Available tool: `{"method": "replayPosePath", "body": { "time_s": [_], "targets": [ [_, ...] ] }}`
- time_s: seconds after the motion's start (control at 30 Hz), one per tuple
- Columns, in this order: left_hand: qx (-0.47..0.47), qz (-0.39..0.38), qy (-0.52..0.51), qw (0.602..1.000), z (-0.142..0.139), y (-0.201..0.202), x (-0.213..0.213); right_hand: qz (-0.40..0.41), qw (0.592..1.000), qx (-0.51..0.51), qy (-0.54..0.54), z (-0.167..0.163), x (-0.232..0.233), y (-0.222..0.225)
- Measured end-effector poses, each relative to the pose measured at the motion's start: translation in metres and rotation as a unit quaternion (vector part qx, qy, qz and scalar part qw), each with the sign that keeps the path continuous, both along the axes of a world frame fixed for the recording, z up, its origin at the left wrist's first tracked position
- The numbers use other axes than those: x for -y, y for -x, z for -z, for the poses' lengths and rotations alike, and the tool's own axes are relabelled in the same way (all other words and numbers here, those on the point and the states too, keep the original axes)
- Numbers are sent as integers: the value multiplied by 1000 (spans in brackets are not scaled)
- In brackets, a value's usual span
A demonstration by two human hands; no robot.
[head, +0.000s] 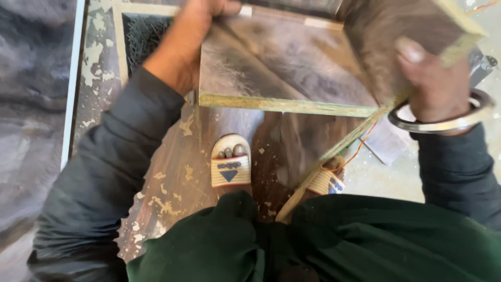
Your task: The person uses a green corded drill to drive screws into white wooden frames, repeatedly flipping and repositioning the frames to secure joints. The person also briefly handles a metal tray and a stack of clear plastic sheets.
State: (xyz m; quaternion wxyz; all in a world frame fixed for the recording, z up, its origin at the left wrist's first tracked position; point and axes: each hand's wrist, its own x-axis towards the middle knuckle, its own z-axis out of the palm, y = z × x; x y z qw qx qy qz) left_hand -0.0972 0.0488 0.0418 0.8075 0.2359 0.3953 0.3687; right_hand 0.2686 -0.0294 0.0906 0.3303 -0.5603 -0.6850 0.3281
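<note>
Stance: the person stands on a wood-grain board [177, 172] lying on the floor, feet in slide sandals [230, 168].
Workpiece: a laminated plywood box [292, 68] is held up over the feet, its pale cut edge toward the camera, one side panel at right.
Right hand [438, 89]: closed over the side panel, thumb on its face; a metal bangle [443, 124] rides the wrist.
Left hand [190, 44]: fingers curled over the far top edge; forearm reaches away from the body.
Step, as judged: lifting or turning the box between both hands.
Next move calls for: a firm, even two-handed hold and feet kept from under the edge.
Far: a panel with chipped pale coating [99, 52].
</note>
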Motion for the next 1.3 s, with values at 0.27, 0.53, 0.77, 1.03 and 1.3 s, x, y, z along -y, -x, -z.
{"method": "replayPosePath", "body": {
  "time_s": [0.27, 0.53, 0.77, 1.03, 1.3],
  "targets": [
    [-236, 10, 150, 960, 125, 0, 12, 54, 989, -27, 136, 55, -21, 47],
    [-95, 27, 244, 965, 171, 26, 72, -22, 991, 3, 132, 76, 15, 60],
    [-562, 22, -257, 786, 61, 48, 80, -20, 937, 147, 316, 82, 37, 74],
    [-573, 111, -613, 532, 49, -61, 51, -151, 977, 135, 61, 122, 45, 77],
    [-608, 212, -554, 527, 65, -66, 54, -181, 968, 48, 168, 121, 40, 73]
  ]
}}
